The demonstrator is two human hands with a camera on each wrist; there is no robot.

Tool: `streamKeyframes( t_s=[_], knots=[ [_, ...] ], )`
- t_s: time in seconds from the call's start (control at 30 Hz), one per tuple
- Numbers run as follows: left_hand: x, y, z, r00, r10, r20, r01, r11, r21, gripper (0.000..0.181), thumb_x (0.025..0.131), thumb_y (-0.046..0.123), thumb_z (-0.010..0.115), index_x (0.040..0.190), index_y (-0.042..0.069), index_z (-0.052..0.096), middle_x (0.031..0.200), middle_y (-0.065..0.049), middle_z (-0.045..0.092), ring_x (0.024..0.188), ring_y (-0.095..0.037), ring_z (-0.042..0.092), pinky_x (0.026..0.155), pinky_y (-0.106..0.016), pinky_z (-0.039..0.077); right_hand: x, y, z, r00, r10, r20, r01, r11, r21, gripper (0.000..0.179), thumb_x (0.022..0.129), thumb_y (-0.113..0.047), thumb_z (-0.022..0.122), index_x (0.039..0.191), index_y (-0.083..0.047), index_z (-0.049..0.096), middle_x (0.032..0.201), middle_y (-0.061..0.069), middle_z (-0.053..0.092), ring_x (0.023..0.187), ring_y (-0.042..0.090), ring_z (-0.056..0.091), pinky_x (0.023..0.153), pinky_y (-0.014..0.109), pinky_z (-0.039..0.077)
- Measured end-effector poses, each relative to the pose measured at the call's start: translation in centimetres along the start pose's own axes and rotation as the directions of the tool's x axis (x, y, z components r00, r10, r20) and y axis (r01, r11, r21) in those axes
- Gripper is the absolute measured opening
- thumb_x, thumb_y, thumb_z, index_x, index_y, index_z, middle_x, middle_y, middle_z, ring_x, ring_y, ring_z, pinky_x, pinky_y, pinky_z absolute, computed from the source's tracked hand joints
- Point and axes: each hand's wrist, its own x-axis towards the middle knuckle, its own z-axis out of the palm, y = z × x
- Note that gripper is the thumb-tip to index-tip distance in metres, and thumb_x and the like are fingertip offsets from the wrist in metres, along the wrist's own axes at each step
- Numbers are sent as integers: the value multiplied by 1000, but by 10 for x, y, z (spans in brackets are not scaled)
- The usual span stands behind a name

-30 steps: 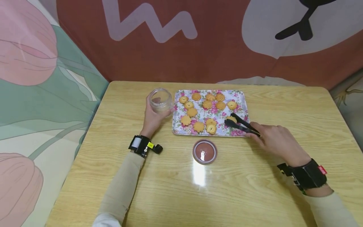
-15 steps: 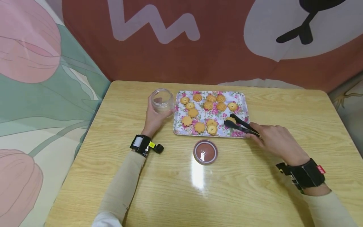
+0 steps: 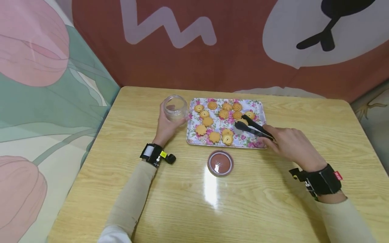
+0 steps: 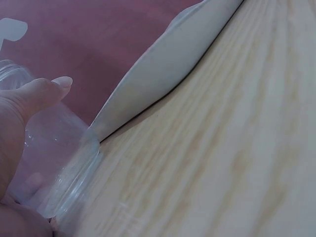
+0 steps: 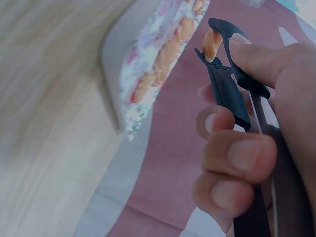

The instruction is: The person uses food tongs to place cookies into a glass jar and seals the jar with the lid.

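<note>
On the pale wood-grain table [image 3: 182, 202], just left of the rectangular white tray with pink flowers [image 3: 243, 138], I have the left hand [image 3: 166, 127] wrapped around a clear, round, wide-mouthed jar [image 3: 175, 116]. Its uncovered mouth faces up toward the head camera, and my left wrist view shows the thumb lying across its side; I cannot tell whether the base bears on the tabletop.

On the other side, the right hand [image 3: 291, 145] grips a pair of black tongs [image 3: 259, 127], thumb on one arm and curled fingers at the other. Between the tips of the tongs I hold one golden-brown baked cookie [image 5: 211, 45], above the right half of the tray; from the right wrist I see it on edge. The other golden cookies [image 3: 214, 137], some flower-shaped and some swirled, lie spread over the tray. Nearer me, just off the tray's front edge, a round reddish-brown lid with a pale ring [image 3: 220, 163] lies flat.
</note>
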Motion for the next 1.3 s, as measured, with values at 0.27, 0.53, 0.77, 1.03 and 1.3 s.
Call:
streamKeyframes(
  t_s=[0.27,0.53,0.77,1.03,1.3],
  knots=[
    [8,-28,-1,1000,-6,5,6,999,37,103,60,21,89,140,39,27,132,-19,44,115,-23,44,97,-53,38,20,-6,-6,999,-28,-24,28,1000,12,48,87,-39,64,118,-3,60,54,1,54,41,11,45,35,36,44],
    [8,-28,-6,1000,-26,-3,26,998,58,104,59,27,89,140,41,26,133,-18,44,115,-21,44,98,-53,37,44,-16,-11,999,-29,-24,29,999,31,47,88,-38,63,119,-3,58,51,-1,47,40,12,40,34,31,37],
    [2,-1,-3,999,-36,10,35,999,29,100,64,13,87,143,28,26,133,-25,41,119,-33,41,99,-55,35,53,-23,-16,1000,-10,-7,10,1000,28,52,89,-41,61,124,-2,57,51,1,49,40,14,40,35,31,38],
    [-2,8,-3,999,-40,11,39,999,37,96,66,9,85,142,24,28,132,-25,42,119,-34,41,100,-55,35,66,-31,-11,998,-50,-34,51,998,44,49,90,-46,57,118,-5,57,56,2,54,42,14,44,35,33,43],
    [2,-6,-3,999,-31,11,31,999,35,99,64,12,86,142,30,27,132,-24,42,117,-30,42,97,-55,38,85,-45,-12,992,-71,-100,80,993,88,38,90,-42,60,106,-8,58,52,-2,47,41,15,43,36,33,40]
  ],
)
